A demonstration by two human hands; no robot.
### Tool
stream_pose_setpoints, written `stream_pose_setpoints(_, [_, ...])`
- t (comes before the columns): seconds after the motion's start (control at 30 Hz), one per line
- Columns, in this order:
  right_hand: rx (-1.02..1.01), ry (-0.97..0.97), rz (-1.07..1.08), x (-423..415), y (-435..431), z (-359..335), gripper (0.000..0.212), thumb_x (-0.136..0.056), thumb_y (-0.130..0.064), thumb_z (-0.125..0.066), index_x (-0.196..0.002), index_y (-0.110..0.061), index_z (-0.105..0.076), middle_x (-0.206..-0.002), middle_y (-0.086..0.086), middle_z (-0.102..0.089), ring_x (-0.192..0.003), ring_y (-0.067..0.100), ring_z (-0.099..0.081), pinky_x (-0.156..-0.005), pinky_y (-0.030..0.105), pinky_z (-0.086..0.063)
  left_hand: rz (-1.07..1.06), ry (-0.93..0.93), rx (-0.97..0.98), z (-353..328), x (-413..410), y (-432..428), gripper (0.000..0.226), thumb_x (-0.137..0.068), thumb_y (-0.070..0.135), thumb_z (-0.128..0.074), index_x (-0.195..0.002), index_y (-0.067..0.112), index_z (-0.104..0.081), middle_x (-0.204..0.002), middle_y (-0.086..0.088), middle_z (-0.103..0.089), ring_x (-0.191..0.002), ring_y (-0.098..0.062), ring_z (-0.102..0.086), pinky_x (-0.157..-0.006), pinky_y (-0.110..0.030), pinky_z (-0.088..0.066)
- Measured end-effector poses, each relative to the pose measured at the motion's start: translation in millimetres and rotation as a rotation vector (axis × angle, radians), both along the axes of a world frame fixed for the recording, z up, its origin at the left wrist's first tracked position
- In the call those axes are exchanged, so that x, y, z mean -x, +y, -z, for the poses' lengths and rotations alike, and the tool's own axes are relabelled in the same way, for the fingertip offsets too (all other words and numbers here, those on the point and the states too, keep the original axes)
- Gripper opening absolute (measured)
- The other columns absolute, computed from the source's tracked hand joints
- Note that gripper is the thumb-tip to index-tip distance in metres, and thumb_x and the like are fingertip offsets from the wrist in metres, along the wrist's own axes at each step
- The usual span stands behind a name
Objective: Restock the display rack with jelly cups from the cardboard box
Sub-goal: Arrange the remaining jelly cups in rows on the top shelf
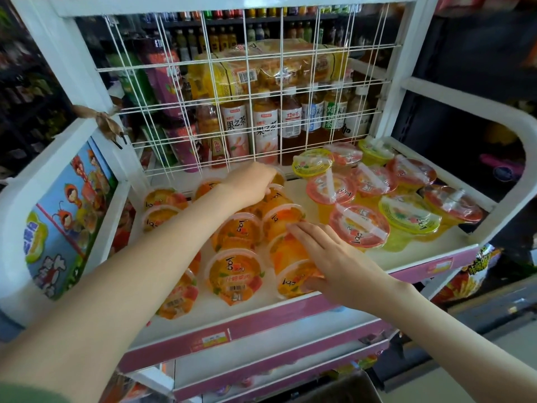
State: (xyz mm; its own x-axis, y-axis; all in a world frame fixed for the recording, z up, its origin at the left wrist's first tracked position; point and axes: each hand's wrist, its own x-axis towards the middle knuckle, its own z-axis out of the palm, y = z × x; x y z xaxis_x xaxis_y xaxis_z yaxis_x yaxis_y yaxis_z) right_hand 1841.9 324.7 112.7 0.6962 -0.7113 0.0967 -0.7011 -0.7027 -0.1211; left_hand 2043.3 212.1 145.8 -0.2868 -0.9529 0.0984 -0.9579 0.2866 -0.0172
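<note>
Several orange jelly cups (236, 273) lie in rows on the white shelf (305, 196) of the display rack. My left hand (251, 183) reaches to the back of the shelf, its fingers curled over a rear orange cup (277, 178). My right hand (328, 257) lies with straight fingers along the right side of the front row of orange cups (286, 248), touching them. To the right, wider jelly cups with red lids (359, 225) and yellow-green lids (408, 218) are piled together. A brown corner of the cardboard box (345, 389) shows at the bottom edge.
A white wire grid (247, 91) backs the shelf, with drink bottles (264, 129) and snack packs behind it. A pink price strip (261, 324) runs along the shelf front, with lower shelves beneath. A cartoon panel (66, 222) covers the rack's left side.
</note>
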Motion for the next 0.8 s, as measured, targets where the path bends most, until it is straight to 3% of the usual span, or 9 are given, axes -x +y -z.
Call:
stream_pose_setpoints(0.07, [0.077,-0.018,-0.012,1,-1,6,0.102,-0.070,-0.040,-0.080,-0.149,-0.009,-0.023,-0.143,0.006,-0.039,-0.125,0.022,-0.036,-0.096,0.030,-0.046,0.036,-0.009,0.061,2,2,2,0.014,-0.094,0.013,-0.053,-0.081,0.013,-0.048,-0.087,-0.002,-0.054,-0.076,-0.018,-0.052,-0.063,-0.028,-0.038])
stream_pose_setpoints(0.17, [0.117,-0.057,0.007,1,-3,12,0.103,-0.056,-0.039,-0.089,-0.140,-0.004,-0.039,-0.130,0.008,-0.053,-0.113,0.019,-0.037,-0.079,0.028,-0.054,0.082,-0.017,0.145,9,0,3,0.011,-0.095,0.013,-0.052,-0.085,0.012,-0.050,-0.092,0.002,-0.049,-0.077,-0.016,-0.049,-0.064,-0.028,-0.039])
stream_pose_setpoints(0.27, [0.096,-0.032,-0.006,-3,-2,10,0.102,-0.069,-0.036,-0.082,-0.148,-0.007,-0.023,-0.143,0.008,-0.040,-0.125,0.021,-0.032,-0.091,0.030,-0.050,0.066,0.057,0.072,7,-9,3,0.016,-0.096,0.024,-0.053,-0.084,0.013,-0.052,-0.090,0.005,-0.053,-0.077,-0.015,-0.053,-0.067,-0.030,-0.046])
stream_pose_setpoints(0.33, [0.040,-0.011,-0.025,-4,-4,8,0.098,-0.084,-0.038,-0.067,-0.152,-0.014,0.000,-0.154,0.001,-0.016,-0.139,0.019,-0.016,-0.106,0.027,-0.036,0.011,0.143,0.003,2,-17,-2,0.022,-0.096,0.034,-0.051,-0.086,0.015,-0.055,-0.081,0.005,-0.055,-0.069,-0.012,-0.052,-0.060,-0.026,-0.042])
stream_pose_setpoints(0.4, [-0.014,0.014,-0.020,-3,-3,4,0.097,-0.088,-0.042,-0.060,-0.150,-0.018,0.010,-0.155,-0.004,-0.005,-0.141,0.016,-0.006,-0.110,0.025,-0.028,-0.034,0.211,0.007,0,-23,-8,0.022,-0.098,0.034,-0.048,-0.093,0.014,-0.057,-0.082,0.004,-0.056,-0.067,-0.010,-0.050,-0.060,-0.025,-0.038])
stream_pose_setpoints(0.53, [-0.065,0.043,-0.011,-4,-1,-3,0.097,-0.089,-0.040,-0.059,-0.150,-0.017,0.012,-0.156,-0.002,-0.002,-0.143,0.016,-0.004,-0.112,0.024,-0.023,-0.129,0.228,0.000,2,-27,-24,0.029,-0.100,0.020,-0.045,-0.125,0.011,-0.054,-0.130,-0.011,-0.053,-0.115,-0.027,-0.053,-0.096,-0.039,-0.043])
stream_pose_setpoints(0.63, [-0.079,0.069,-0.004,-4,0,-7,0.097,-0.090,-0.042,-0.057,-0.149,-0.018,0.017,-0.156,-0.005,0.002,-0.143,0.014,-0.001,-0.113,0.021,-0.018,-0.163,0.203,-0.067,4,-26,-35,0.042,-0.099,0.018,-0.046,-0.140,0.009,-0.042,-0.142,-0.016,-0.045,-0.129,-0.031,-0.044,-0.104,-0.040,-0.037])
stream_pose_setpoints(0.7, [-0.061,0.069,-0.003,-6,-1,-6,0.103,-0.084,-0.045,-0.064,-0.151,-0.014,0.007,-0.155,0.000,-0.008,-0.142,0.016,-0.012,-0.110,0.020,-0.025,-0.168,0.214,-0.113,6,-25,-42,0.044,-0.098,0.019,-0.049,-0.141,0.010,-0.042,-0.141,-0.015,-0.047,-0.128,-0.031,-0.047,-0.104,-0.041,-0.038])
stream_pose_setpoints(0.8, [0.154,0.067,0.001,-8,-3,0,0.114,-0.051,-0.057,-0.083,-0.140,-0.004,-0.037,-0.133,0.004,-0.040,-0.119,0.018,-0.042,-0.087,0.019,-0.049,-0.128,0.216,-0.112,8,-21,-48,0.022,-0.096,0.019,-0.053,-0.116,0.012,-0.057,-0.109,-0.008,-0.063,-0.103,-0.026,-0.060,-0.083,-0.035,-0.047])
